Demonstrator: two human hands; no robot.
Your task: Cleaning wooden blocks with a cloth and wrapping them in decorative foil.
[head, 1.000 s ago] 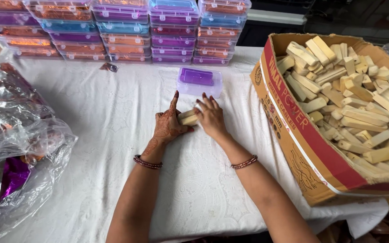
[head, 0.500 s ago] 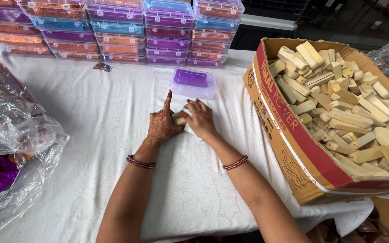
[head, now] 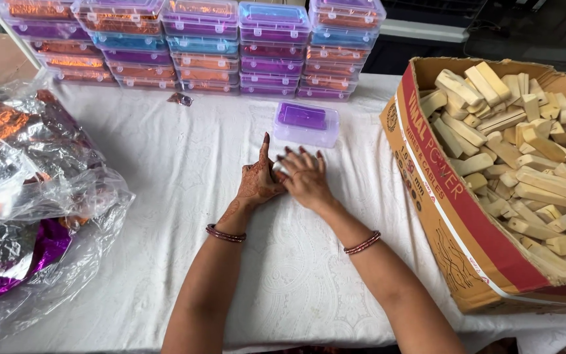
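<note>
Between left hand (head: 257,183) and right hand (head: 306,178), both cupped shut; pale blocks (head: 281,169) mostly hidden.

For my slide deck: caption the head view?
Left hand and right hand cup pale blocks near a purple-lidded box.

Pale wooden blocks (head: 282,168) lie flat, mostly covered.

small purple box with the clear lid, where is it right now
In the head view the small purple box sits on the white tablecloth just beyond both hands, in front of the stacked boxes and left of the cardboard carton.
</note>
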